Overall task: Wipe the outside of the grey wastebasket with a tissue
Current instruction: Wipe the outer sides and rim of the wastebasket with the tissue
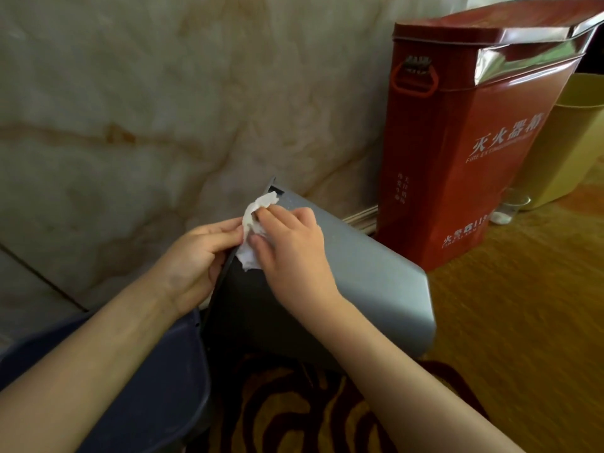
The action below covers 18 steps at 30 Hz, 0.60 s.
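A marble wall [147,103] with tan veins fills the background, meeting a patterned brown-and-gold carpet [510,325] below. Against the wall on the right stands a tall red fire extinguisher box [464,165] with white lettering and a carry handle on its side; a yellow bin [568,148] stands just behind it, and a clear glass [510,207] sits on the carpet between the two. The grey wastebasket [369,282] lies tipped over in the middle, its rim toward the wall and its base toward the lower right, close beside the red box. A dark blue container [157,380] sits at the lower left, touching or nearly touching the wastebasket and partly hidden by the forearms. The left hand [199,256] is curled around the wastebasket's rim edge, steadying it. The right hand [291,246] presses down flat with fingers bent, pinning a crumpled white tissue [253,223] against the basket's outer side near the rim.
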Each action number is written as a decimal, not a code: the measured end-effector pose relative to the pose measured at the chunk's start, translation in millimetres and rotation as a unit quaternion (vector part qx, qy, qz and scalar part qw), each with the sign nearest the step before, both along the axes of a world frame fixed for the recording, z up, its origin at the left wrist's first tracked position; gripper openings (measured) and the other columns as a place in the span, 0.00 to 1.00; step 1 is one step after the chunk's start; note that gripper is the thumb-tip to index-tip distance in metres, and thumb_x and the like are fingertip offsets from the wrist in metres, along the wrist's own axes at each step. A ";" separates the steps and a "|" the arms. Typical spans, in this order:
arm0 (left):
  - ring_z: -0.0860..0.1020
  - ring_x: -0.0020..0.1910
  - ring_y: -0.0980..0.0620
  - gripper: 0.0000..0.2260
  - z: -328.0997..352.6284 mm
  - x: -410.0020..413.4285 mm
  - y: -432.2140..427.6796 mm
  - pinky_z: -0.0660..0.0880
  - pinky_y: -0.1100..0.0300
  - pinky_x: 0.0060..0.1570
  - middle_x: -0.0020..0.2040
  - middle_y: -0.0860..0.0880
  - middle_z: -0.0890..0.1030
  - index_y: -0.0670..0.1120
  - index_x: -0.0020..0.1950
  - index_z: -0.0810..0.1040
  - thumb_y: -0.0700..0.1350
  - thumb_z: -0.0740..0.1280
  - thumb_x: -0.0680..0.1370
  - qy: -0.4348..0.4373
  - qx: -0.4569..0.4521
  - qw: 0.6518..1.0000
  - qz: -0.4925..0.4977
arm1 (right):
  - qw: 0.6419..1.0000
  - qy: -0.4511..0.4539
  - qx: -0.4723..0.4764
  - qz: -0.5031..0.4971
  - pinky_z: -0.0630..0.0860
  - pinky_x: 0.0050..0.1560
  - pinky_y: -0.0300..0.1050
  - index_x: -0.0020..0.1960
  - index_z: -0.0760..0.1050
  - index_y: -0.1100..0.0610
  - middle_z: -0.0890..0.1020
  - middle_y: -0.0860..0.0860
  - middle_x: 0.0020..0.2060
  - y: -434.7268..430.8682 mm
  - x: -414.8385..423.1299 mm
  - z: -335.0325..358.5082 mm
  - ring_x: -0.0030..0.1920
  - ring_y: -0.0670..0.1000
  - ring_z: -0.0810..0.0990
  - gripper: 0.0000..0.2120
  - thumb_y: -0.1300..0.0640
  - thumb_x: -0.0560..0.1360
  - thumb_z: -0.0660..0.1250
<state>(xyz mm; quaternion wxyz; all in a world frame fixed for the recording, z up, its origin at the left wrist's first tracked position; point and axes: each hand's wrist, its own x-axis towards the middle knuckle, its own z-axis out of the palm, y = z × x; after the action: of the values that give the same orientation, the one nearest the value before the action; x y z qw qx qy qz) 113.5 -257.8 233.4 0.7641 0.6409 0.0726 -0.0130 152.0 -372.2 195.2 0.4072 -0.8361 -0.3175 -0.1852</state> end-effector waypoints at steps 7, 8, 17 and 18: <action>0.84 0.44 0.55 0.13 -7.9 4.4 9.2 0.79 0.66 0.40 0.44 0.48 0.86 0.45 0.53 0.80 0.37 0.57 0.77 0.002 0.036 0.999 -0.009 | 0.991 -0.013 -0.101 -0.081 0.59 0.58 0.44 0.67 0.68 0.55 0.74 0.48 0.65 0.1 8.6 -12.2 0.66 0.52 0.64 0.19 0.47 0.79 0.53; 0.84 0.42 0.56 0.13 -8.4 4.5 10.2 0.79 0.67 0.39 0.43 0.48 0.86 0.45 0.52 0.80 0.37 0.56 0.78 0.001 0.038 0.999 -0.008 | 0.990 -0.014 -0.114 -0.077 0.59 0.59 0.44 0.67 0.67 0.55 0.74 0.49 0.64 -1.0 10.2 -12.4 0.66 0.52 0.64 0.20 0.46 0.79 0.53; 0.84 0.43 0.57 0.14 -9.3 0.8 20.4 0.78 0.68 0.36 0.44 0.50 0.86 0.47 0.46 0.84 0.37 0.59 0.75 0.017 0.031 0.999 -0.030 | 0.936 0.147 -0.220 -0.230 0.62 0.63 0.53 0.68 0.62 0.50 0.71 0.51 0.67 -109.5 13.4 -74.2 0.68 0.54 0.62 0.20 0.45 0.79 0.45; 0.84 0.43 0.56 0.13 -7.9 1.1 20.7 0.78 0.67 0.37 0.44 0.50 0.86 0.47 0.45 0.84 0.38 0.61 0.73 0.018 0.028 0.999 -0.037 | 0.930 0.181 -0.207 -0.244 0.61 0.64 0.54 0.69 0.62 0.51 0.70 0.51 0.68 -124.5 8.9 -82.7 0.69 0.54 0.61 0.21 0.46 0.79 0.45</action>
<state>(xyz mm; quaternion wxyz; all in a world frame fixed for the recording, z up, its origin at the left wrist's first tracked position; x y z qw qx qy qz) 114.6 -237.1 225.5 0.7433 0.6641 0.0634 -0.0506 160.9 -496.7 112.5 0.2181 -0.9728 -0.0554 -0.0545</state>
